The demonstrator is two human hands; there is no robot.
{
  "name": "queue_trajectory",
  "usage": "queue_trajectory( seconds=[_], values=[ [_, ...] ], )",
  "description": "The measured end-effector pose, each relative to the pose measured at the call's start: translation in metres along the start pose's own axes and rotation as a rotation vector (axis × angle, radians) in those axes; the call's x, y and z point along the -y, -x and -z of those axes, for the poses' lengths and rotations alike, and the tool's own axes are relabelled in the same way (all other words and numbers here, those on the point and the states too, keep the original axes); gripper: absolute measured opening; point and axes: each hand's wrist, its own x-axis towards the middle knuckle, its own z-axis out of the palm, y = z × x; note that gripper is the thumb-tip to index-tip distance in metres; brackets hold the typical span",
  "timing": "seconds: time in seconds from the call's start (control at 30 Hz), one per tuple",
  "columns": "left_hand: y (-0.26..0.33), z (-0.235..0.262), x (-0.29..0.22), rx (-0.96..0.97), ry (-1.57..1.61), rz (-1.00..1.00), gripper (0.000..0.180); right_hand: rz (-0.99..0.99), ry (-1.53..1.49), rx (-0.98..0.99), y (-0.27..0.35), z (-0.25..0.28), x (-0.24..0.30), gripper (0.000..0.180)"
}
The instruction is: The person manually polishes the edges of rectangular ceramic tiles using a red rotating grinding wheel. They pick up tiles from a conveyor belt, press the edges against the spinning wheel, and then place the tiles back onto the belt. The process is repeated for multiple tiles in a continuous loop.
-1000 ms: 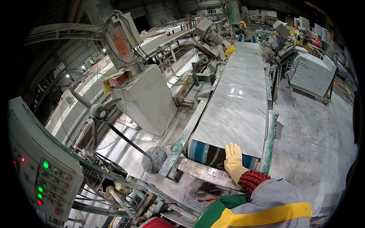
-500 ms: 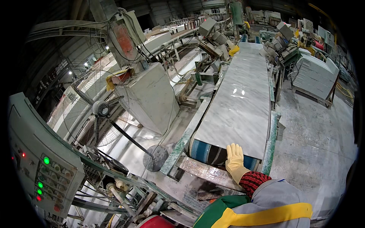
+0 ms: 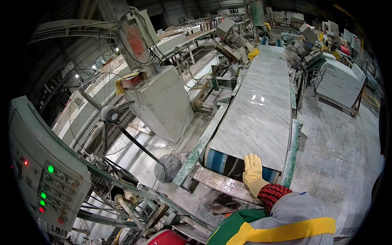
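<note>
A long polished slab (image 3: 254, 110), white with grey veins, lies flat on a conveyor with a blue and dark belt (image 3: 215, 161). At the slab's near end, my right hand (image 3: 254, 173) wears a cream glove with a red and black knitted cuff. Its fingers are stretched out, with their tips over the slab's near edge and the palm above the end of the belt. Nothing shows gripped in it. My left hand is out of sight.
A control panel (image 3: 49, 179) with lit green and red buttons stands at the left. Behind it are a caged pedestal fan (image 3: 109, 114) and a large pale block-shaped machine base (image 3: 163, 106). Green rails (image 3: 292, 153) flank the conveyor. Stacked pale slabs (image 3: 339, 83) sit on a stand at right.
The view has shifted very slightly. My right hand keeps its place at the slab's near edge, and the slab shows no clear movement.
</note>
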Motion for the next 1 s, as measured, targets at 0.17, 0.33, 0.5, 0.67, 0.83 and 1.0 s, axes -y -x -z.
queue_trajectory(
  seconds=[0.17,0.33,0.5,0.67,0.83,1.0],
  values=[
    [-0.004,-0.009,0.003,-0.049,-0.034,-0.010,0.054,0.000,-0.012,0.002,-0.002,0.003,0.003,0.074],
    [0.007,-0.003,0.001,-0.160,-0.092,-0.084,0.053,-0.009,0.044,0.058,0.001,0.005,0.005,0.076],
    [0.004,-0.014,0.009,-0.194,-0.117,-0.142,0.052,-0.012,0.035,0.064,0.001,0.006,0.006,0.076],
    [0.003,0.005,-0.005,-0.117,-0.041,-0.054,0.050,0.028,0.040,0.007,0.004,-0.010,-0.003,0.083],
    [-0.001,-0.061,0.041,-0.258,-0.294,-0.335,0.049,0.030,0.066,-0.011,0.006,-0.018,-0.004,0.083],
    [-0.003,-0.002,-0.002,0.011,0.029,0.021,0.050,0.040,0.054,-0.034,0.006,-0.012,-0.002,0.080]
  ],
)
